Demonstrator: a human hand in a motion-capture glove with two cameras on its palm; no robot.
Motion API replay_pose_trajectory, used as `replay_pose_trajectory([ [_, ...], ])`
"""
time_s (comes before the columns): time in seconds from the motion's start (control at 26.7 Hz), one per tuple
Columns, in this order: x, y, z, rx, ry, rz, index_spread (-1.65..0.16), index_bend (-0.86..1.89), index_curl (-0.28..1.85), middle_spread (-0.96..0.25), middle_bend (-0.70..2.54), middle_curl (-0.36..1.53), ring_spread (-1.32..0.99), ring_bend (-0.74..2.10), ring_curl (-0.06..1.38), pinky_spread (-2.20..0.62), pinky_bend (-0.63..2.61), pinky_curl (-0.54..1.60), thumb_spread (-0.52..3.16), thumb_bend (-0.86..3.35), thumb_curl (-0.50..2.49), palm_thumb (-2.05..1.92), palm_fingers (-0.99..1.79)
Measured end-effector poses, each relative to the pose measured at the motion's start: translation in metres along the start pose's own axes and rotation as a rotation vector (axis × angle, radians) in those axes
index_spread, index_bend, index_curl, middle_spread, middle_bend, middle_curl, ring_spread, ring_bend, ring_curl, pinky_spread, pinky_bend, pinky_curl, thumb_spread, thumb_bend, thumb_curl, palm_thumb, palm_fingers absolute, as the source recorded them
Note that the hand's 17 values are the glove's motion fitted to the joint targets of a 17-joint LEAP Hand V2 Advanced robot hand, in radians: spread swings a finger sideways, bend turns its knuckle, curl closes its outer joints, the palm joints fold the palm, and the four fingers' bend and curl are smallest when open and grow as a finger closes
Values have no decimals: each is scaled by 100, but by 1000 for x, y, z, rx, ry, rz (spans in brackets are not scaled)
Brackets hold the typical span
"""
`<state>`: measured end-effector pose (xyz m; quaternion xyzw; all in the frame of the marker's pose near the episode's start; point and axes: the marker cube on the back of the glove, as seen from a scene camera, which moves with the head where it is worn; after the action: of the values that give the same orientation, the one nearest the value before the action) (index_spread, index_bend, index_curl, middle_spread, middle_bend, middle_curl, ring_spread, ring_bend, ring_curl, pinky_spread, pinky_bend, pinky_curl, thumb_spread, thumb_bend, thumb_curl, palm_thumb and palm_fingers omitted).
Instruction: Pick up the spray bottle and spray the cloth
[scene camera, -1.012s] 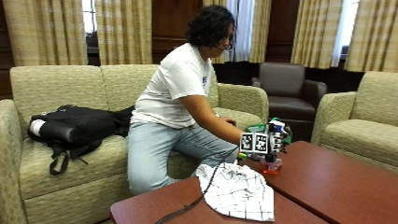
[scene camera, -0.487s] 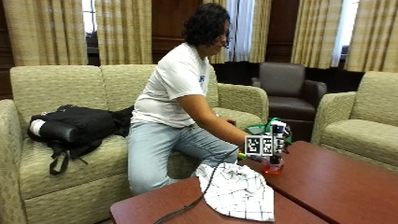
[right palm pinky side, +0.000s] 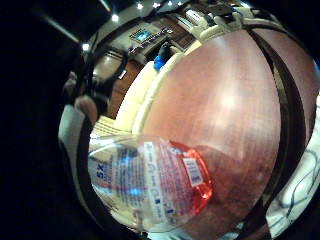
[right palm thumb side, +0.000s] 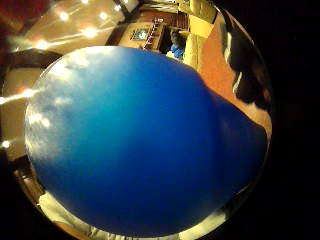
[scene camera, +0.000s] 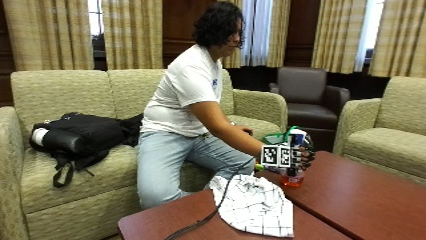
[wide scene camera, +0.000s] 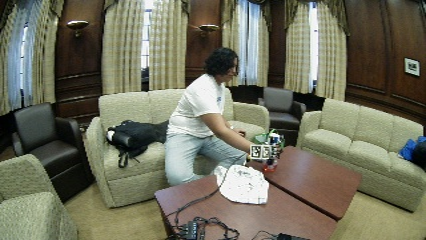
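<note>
From the outside view, the gloved right hand (scene camera: 301, 152) is wrapped around the upper part of the spray bottle (scene camera: 291, 176), fingers curled on it, and the bottle stands upright with its red base right at the wooden table (scene camera: 359, 200); can't tell if it's lifted off yet. The checked cloth (scene camera: 256, 204) lies flat on the table just beside the bottle, on the person's side, and lower than the hand, so my guess is the nozzle has to swing toward it and tip down a bit. The little-finger palm view shows the clear bottle body with its label and red liquid at the bottom, close under the palm with table behind it. The thumb-side palm view is almost all blue, probably the bottle's top, very close. The wide view agrees: hand on the bottle, cloth right next to it.
</note>
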<state>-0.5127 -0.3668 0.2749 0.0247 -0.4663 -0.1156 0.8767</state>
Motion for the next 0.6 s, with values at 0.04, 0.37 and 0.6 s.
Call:
replay_pose_trajectory([
  [0.04,1,0,0,-7,-1,8,-29,1,47,-18,52,47,-20,60,43,-23,48,39,69,-9,63,59,92],
  [0.37,3,1,-5,-82,1,64,-38,4,34,-18,37,41,-27,38,37,-3,56,42,76,-6,52,48,16],
  [0.6,3,14,-27,-127,110,53,-41,8,29,-19,34,39,-29,36,33,1,53,38,78,-5,48,45,10],
])
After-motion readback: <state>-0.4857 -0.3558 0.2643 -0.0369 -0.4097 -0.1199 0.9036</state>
